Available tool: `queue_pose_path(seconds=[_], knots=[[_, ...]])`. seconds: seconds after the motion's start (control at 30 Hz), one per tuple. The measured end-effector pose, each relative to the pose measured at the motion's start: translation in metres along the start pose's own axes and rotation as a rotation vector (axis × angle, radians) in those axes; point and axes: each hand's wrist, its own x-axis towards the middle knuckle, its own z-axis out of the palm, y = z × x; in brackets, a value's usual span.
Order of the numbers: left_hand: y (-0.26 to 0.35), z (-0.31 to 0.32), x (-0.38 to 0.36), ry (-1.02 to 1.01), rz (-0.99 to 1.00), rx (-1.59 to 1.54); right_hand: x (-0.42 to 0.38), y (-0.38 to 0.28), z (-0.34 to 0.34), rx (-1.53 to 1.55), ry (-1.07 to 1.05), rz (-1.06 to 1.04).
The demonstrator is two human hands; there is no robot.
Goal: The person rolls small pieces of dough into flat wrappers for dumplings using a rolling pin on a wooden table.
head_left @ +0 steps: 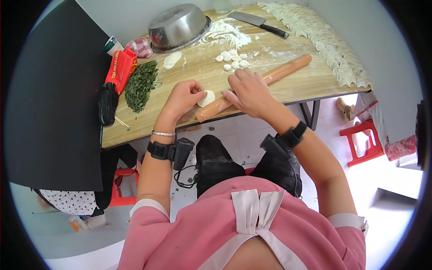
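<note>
My left hand (186,97) pinches the edge of a small round dough wrapper (207,98) that lies on the wooden table. Under my right hand (249,92) is a long wooden rolling pin (290,67), set diagonally across the table's front; the fingers rest over it. The near end of the pin meets the wrapper's right side. Beyond the hands sits a cluster of several small dough pieces (232,59). A flat rolled wrapper (172,60) lies farther back on the left.
An upturned metal bowl (177,28) stands at the back, with loose flour (227,33) beside it. A cleaver (258,23) lies behind. Rows of dumplings (324,45) line the right edge. Chopped greens (141,85) and a red packet (119,69) are at left. A red stool (362,141) stands right.
</note>
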Motion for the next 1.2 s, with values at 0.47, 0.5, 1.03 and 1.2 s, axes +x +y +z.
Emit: queue_pose_path(seconds=[0.47,0.5,1.03,1.2], knots=[[-0.005,-0.013,0.014,-0.046,-0.119,-0.049,0.063,0.002,0.045,0.018,0.037,0.128],[0.002,-0.01,0.011,-0.052,-0.108,0.016,0.052,0.001,0.043,0.0,0.065,0.092],[0.006,0.007,-0.002,0.095,-0.094,-0.062,-0.018,-0.006,0.014,-0.141,0.037,0.016],[0.004,-0.001,0.011,0.053,-0.154,-0.084,0.022,0.005,0.023,-0.16,-0.156,0.065]])
